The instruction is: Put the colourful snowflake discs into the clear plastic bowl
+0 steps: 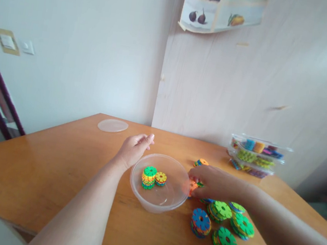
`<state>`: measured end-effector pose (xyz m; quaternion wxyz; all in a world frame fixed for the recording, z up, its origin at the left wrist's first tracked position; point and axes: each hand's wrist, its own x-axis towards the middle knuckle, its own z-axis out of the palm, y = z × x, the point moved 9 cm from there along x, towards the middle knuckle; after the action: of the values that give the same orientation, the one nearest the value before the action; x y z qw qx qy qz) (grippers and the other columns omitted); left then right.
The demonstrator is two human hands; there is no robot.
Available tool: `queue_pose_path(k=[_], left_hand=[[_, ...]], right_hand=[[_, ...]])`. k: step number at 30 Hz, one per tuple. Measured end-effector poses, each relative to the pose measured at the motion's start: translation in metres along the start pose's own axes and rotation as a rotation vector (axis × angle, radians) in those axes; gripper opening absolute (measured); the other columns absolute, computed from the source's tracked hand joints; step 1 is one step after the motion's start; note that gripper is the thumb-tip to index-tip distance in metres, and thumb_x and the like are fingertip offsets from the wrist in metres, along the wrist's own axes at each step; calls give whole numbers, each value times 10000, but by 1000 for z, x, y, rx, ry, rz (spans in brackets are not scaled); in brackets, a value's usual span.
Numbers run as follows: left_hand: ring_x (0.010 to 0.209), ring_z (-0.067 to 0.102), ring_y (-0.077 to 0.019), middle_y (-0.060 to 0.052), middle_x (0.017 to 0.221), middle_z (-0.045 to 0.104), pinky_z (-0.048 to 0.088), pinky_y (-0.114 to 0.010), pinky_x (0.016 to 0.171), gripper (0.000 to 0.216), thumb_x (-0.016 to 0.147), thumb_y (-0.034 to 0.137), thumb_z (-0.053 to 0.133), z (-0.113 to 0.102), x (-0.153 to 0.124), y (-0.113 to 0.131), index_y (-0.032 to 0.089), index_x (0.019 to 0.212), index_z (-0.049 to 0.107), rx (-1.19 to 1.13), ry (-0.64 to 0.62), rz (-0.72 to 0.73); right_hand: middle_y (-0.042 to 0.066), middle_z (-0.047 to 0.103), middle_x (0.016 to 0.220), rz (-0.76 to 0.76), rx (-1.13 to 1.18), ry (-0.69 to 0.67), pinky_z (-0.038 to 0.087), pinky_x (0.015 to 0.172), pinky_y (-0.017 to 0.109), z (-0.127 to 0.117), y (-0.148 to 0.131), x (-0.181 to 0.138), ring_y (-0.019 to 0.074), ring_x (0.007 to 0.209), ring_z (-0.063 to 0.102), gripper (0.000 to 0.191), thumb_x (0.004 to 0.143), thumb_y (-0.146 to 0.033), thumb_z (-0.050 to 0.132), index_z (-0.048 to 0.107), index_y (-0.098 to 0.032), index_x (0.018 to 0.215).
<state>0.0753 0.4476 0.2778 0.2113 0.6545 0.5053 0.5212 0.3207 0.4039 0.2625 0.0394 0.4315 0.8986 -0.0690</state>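
Note:
A clear plastic bowl (155, 200) stands on the wooden table (38, 169). Inside it sit a tall stack of coloured discs (149, 177) with a green one on top and a short stack (161, 178) topped yellow. My left hand (134, 148) rests at the bowl's far left rim, its fingers curled together with nothing visible in them. My right hand (214, 182) reaches in from the right, just past the bowl's right rim, fingers closed over an orange disc stack (192, 187). More disc stacks (222, 224) in blue and green lie in front of that hand.
A clear round lid (112, 125) lies at the table's far left corner. A clear box of more coloured discs (254, 155) stands by the wall at the back right. A few loose discs (201, 162) lie behind my right hand. Walls close the table's far side.

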Motion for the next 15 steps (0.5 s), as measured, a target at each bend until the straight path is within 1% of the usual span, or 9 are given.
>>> queue_pose_path(k=[2, 4, 5, 7, 9, 12, 15], left_hand=[[763, 659, -200, -41, 719, 683, 491, -306, 766, 626, 877, 752, 487, -2, 0, -1, 177, 841, 733, 2, 17, -3], [742, 647, -191, -30, 700, 664, 481, -297, 746, 608, 890, 732, 489, -1, -1, 0, 176, 833, 729, 8, 22, -3], [731, 640, -187, -25, 694, 658, 476, -294, 734, 600, 896, 723, 489, -1, -1, 0, 176, 831, 727, 16, 18, -3], [716, 627, -184, -19, 690, 654, 465, -290, 712, 589, 908, 709, 483, 1, -2, 0, 178, 827, 724, 36, 8, -2], [712, 619, -184, -16, 694, 657, 457, -289, 697, 583, 915, 701, 478, 3, -2, 0, 180, 824, 723, 54, -5, -2], [709, 609, -183, -13, 695, 654, 443, -286, 680, 582, 919, 698, 471, 3, -3, 0, 182, 813, 720, 59, -12, -2], [681, 592, -177, -1, 648, 611, 428, -285, 665, 582, 916, 699, 473, 2, -4, 0, 185, 798, 719, 65, -7, -6]], right_hand=[[91, 737, 1128, 43, -18, 101, 478, 850, 328, -21, 10, -2, 252, 1005, 666, 349, 819, -315, 660, 720, -201, 1143], [110, 717, 1169, 47, -40, 208, 464, 901, 346, -43, 9, -3, 259, 1043, 647, 382, 852, -317, 635, 695, -180, 1203], [115, 705, 1184, 29, -48, 246, 458, 914, 351, -52, 3, -1, 260, 1055, 638, 383, 867, -326, 627, 689, -180, 1217], [115, 686, 1184, -36, -71, 267, 452, 915, 360, -61, -18, 5, 264, 1061, 621, 379, 874, -352, 640, 694, -197, 1216], [115, 677, 1137, -106, -118, 225, 451, 893, 375, -57, -44, 16, 274, 1042, 611, 356, 860, -355, 667, 715, -213, 1182], [121, 673, 1061, -193, -229, 162, 446, 857, 395, -39, -76, 36, 295, 1016, 600, 294, 846, -326, 681, 743, -212, 1109], [131, 675, 1052, -220, -312, 152, 441, 840, 399, -25, -86, 52, 317, 1026, 595, 293, 811, -319, 716, 747, -196, 1075]])
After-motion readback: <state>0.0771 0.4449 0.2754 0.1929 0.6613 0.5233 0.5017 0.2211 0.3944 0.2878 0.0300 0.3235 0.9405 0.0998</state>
